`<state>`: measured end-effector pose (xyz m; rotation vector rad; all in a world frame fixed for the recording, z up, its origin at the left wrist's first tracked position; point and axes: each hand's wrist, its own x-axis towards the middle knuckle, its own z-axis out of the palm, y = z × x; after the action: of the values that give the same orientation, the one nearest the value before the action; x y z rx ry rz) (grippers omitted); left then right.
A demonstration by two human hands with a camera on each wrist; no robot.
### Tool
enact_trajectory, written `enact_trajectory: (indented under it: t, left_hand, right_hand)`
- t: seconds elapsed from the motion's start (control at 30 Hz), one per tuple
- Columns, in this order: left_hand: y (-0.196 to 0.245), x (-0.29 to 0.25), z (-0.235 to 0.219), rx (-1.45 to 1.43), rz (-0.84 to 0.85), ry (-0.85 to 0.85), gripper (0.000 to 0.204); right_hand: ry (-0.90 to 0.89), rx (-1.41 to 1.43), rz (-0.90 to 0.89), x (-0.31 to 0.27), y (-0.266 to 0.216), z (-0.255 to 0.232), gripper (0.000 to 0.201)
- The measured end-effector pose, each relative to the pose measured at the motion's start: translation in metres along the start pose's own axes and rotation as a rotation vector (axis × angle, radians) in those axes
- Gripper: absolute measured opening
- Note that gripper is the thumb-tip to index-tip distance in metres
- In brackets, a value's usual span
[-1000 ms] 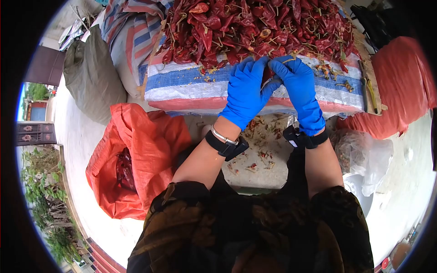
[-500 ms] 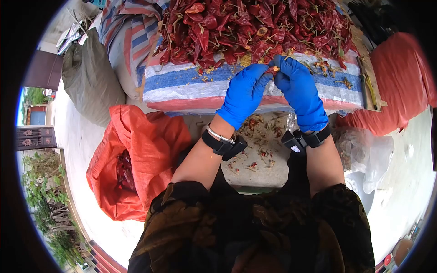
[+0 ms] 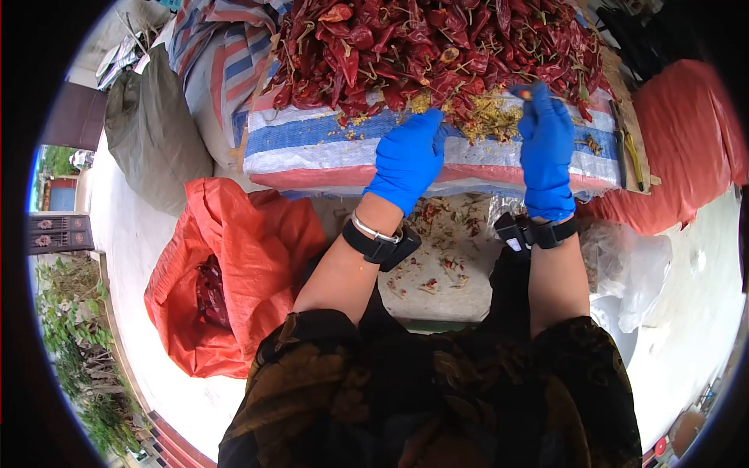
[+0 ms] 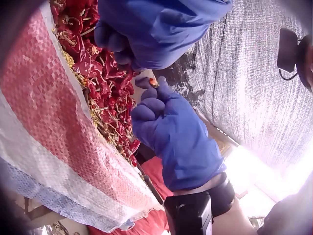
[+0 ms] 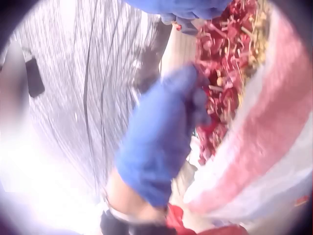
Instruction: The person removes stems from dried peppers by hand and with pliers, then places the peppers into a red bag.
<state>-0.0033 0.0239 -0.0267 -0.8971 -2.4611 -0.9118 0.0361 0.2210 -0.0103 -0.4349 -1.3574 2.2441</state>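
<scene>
Gloved in blue, the left hand (image 3: pixel 407 160) is curled at the front edge of the red pepper pile (image 3: pixel 437 54). Dark red shows at its fingertips in the right wrist view, seemingly a dried pepper (image 5: pixel 199 67) mostly hidden by the glove. The right hand (image 3: pixel 544 152), also in a blue glove, is raised over the right part of the striped sheet (image 3: pixel 328 160). It pinches a small red-orange stem end (image 4: pixel 154 82) between thumb and forefinger. Yellow seeds (image 3: pixel 495 117) lie between the two hands.
An orange-red sack (image 3: pixel 250 257) holding peppers stands open at left, with a grey-green sack (image 3: pixel 152 132) behind it. A full red sack (image 3: pixel 690 148) and a clear plastic bag (image 3: pixel 644 273) are at right. Scraps litter the floor below the sheet.
The hands, together at one pepper before, have come apart. My right hand moved right and up with the small piece; my left moved slightly left. The seed heap between them is now uncovered.
</scene>
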Motion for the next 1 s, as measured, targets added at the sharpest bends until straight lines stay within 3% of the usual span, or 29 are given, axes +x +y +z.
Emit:
enact_trajectory:
  t: [0.03,0.1,0.13,0.17,0.2,0.23,0.3,0.37,0.4,0.43,0.5,0.53,0.63,0.7,0.93,1.0]
  left_hand:
    - [-0.009,-0.001,0.005,0.000,-0.006,0.004,0.020]
    - [-0.019,0.002,0.008,-0.337,-0.311,0.061,0.025]
    - [-0.019,0.003,0.004,-0.333,-0.311,0.055,0.025]
    - [-0.018,0.004,0.001,-0.586,-0.482,0.045,0.028]
    - [-0.015,0.007,-0.004,-0.840,-0.653,0.036,0.032]
    - [-0.022,0.006,0.001,-0.840,-0.652,0.035,0.032]
    - [-0.031,0.008,0.006,-0.832,-0.591,0.112,0.041]
    - [-0.020,0.008,0.003,-0.741,-0.545,0.171,0.047]
    - [-0.013,0.010,-0.002,-0.649,-0.499,0.227,0.054]
    - [-0.012,0.011,-0.004,-0.650,-0.501,0.228,0.054]
    - [-0.013,0.012,-0.006,-0.721,-0.579,0.213,0.060]
    - [-0.014,0.011,-0.004,-0.721,-0.578,0.208,0.060]
    - [-0.022,0.009,0.006,-0.811,-0.611,0.215,0.061]
    - [-0.026,0.007,0.010,-0.700,-0.560,0.195,0.062]
    - [-0.027,0.010,0.003,-0.764,-0.526,0.201,0.059]
    - [-0.022,0.012,-0.005,-0.692,-0.563,0.195,0.047]
  right_hand:
    - [-0.073,0.170,0.032,0.020,-0.007,-0.029,0.029]
    - [-0.001,0.469,-0.126,0.031,-0.014,-0.040,0.046]
    - [-0.016,0.590,0.021,0.027,-0.017,-0.048,0.062]
    - [-0.013,0.593,0.021,0.027,-0.015,-0.051,0.062]
    - [-0.004,0.845,0.251,0.023,-0.019,-0.042,0.059]
    - [0.003,1.090,0.486,0.020,-0.021,-0.034,0.057]
    - [-0.022,1.037,0.491,0.021,-0.007,-0.024,0.061]
    - [-0.404,0.395,0.272,0.026,0.007,-0.017,0.052]
    - [-0.340,0.043,0.220,0.018,0.007,-0.005,0.044]
    - [-0.341,0.041,0.222,0.013,0.015,0.004,0.044]
    - [-0.339,-0.900,-0.596,0.004,0.035,0.021,0.042]
    - [-0.338,-0.975,-0.722,0.000,0.036,0.032,0.048]
    - [-0.410,-1.082,-0.758,0.002,0.039,0.044,0.054]
    - [-0.424,-1.129,-0.726,0.005,0.040,0.047,0.059]
    - [-0.320,-1.297,-0.705,0.016,0.051,0.040,0.044]
    - [-0.330,-1.328,-0.660,0.015,0.049,0.041,0.038]
